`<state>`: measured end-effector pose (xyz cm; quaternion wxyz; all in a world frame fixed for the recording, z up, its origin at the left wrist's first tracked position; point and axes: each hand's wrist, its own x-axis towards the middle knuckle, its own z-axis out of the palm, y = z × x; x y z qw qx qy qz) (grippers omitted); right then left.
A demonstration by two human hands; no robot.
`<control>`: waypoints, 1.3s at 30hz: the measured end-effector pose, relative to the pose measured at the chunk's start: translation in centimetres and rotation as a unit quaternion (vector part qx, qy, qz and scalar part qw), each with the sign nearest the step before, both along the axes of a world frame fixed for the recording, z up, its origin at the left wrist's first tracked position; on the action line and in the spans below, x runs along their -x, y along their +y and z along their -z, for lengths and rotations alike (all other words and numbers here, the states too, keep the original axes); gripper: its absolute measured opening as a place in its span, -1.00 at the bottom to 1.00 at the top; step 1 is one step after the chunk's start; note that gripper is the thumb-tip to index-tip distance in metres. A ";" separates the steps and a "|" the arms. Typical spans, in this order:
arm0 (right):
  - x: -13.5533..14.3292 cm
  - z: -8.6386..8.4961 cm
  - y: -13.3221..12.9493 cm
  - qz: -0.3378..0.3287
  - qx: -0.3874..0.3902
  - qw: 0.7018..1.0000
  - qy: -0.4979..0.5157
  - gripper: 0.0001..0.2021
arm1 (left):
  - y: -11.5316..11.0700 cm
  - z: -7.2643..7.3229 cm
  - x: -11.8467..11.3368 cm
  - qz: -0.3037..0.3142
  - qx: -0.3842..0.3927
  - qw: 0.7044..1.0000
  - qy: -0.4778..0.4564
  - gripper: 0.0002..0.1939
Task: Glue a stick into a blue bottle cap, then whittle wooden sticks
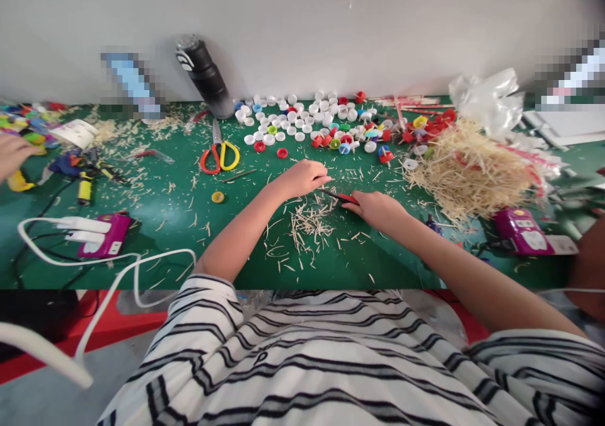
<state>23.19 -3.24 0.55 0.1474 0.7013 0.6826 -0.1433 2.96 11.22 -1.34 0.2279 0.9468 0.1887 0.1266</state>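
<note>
My left hand (pixel 307 176) is closed in a pinch above the green table, and whatever its fingertips hold is too small to make out. My right hand (pixel 380 210) grips a red-handled knife (pixel 341 197); its thin dark blade points left, close to the left fingertips. Just below both hands lies a loose heap of pale wood slivers (pixel 312 223). Beyond them spread many bottle caps (pixel 293 120), mostly white, and some coloured caps with short sticks in them (pixel 343 139).
Scissors (pixel 218 155), a yellow cap (pixel 218 196) and a black bottle (pixel 205 76) stand left of centre. A straw-coloured stick pile (pixel 477 167) lies right. Purple power sockets (pixel 106 236) with white cables sit near the front edge. Another person's hand (pixel 14 155) shows far left.
</note>
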 end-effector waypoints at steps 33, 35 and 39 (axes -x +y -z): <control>-0.4 0.5 -0.9 0.000 -0.003 1.000 -0.007 -0.44 | -0.2 -1.1 0.7 -0.073 0.070 0.994 0.031 -0.65; -0.5 0.5 -1.1 0.000 -0.011 1.000 -0.005 -0.45 | -0.1 -1.1 0.9 -0.075 0.080 0.993 0.034 -0.68; -0.7 0.1 -1.2 -0.002 -0.027 1.000 -0.004 -0.44 | 0.2 -1.0 1.2 -0.076 0.086 0.992 0.043 -0.75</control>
